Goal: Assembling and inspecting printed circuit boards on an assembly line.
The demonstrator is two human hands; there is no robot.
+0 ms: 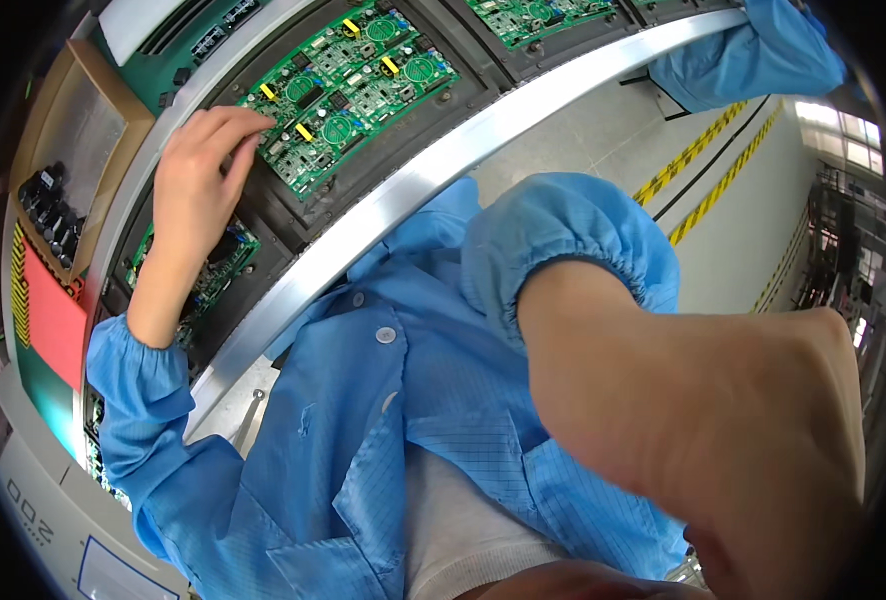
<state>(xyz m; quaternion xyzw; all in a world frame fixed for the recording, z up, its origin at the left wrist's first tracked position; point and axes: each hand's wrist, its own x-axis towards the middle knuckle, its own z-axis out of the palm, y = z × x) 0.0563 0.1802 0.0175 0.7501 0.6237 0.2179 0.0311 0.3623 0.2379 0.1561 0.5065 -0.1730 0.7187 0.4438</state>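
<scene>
My left hand [201,165] reaches over the left end of a green circuit board panel [353,85]. Its thumb and fingers are drawn together at the panel's left edge; whatever may be between the tips is too small to make out. Yellow parts and round green outlines show on the panel, which lies in a dark carrier frame [403,130]. Very close to the camera, my right hand [733,400] is raised at the right, away from the boards. Only its wrist and back show, and its fingers are hidden.
A silver rail [443,155] runs between my body and the boards. At the left, a cardboard box [83,150] holds black parts [53,215] beside a red sheet [55,310]. Another person's blue sleeve [743,60] rests by the rail's far right end. More boards [533,18] lie along the line.
</scene>
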